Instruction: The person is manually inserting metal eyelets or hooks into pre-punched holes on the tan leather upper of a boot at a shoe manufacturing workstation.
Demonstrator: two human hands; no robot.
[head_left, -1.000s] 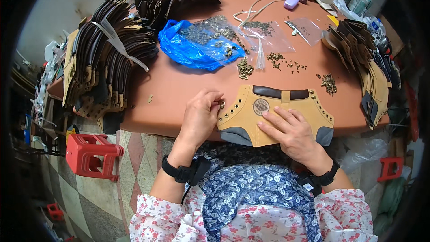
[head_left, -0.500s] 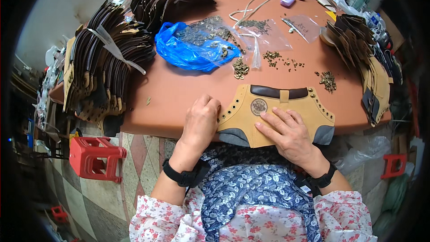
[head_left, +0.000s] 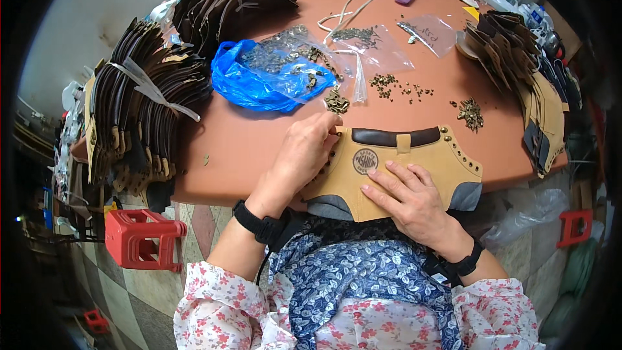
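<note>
A tan shoe upper (head_left: 414, 155) lies flat at the table's near edge. It has a dark padded collar, grey corner patches, a round dark stamp and metal eyelets along its slanted sides. My right hand (head_left: 414, 201) rests flat on its lower middle, fingers stretched out and slightly apart. My left hand (head_left: 301, 152) is at the upper's top left corner, fingers curled and pressed together, covering part of the left eyelet row. Whatever is between those fingertips is hidden. Just beyond them lies a small pile of bronze-coloured metal lace hooks (head_left: 337, 102).
A blue plastic bag (head_left: 259, 91) of metal fittings lies beyond my left hand. Loose eyelets (head_left: 383, 84) and another pile of fittings (head_left: 470, 114) are further right. Tied stacks of uppers (head_left: 142, 104) stand at left; more uppers (head_left: 512, 58) at right. A red stool (head_left: 139, 240) is below.
My left hand has moved up and away from the upper's left edge to its top left corner, near the lace hooks. My right hand stays on the upper. The whole view has shifted slightly.
</note>
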